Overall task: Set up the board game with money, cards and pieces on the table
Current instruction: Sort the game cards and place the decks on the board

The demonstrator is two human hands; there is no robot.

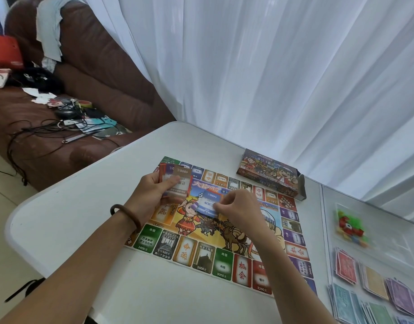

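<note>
A colourful paper game board [201, 251] lies flat on the white table [84, 218]. Above its far left part my left hand [152, 195] grips a stack of property cards [175, 181], the top one brown and marked 1000. My right hand [236, 209] pinches a single blue card [209, 203] marked 1400 just over the board's middle. Piles of paper money [374, 291] in red, yellow, purple, blue and green lie on the table at the right. A clear bag of small game pieces [349, 224] lies beyond them.
The open game box [270, 175] sits at the far side of the table by the white curtain [271, 78]. A brown sofa [89, 90] strewn with cables, papers and a red bag stands to the left.
</note>
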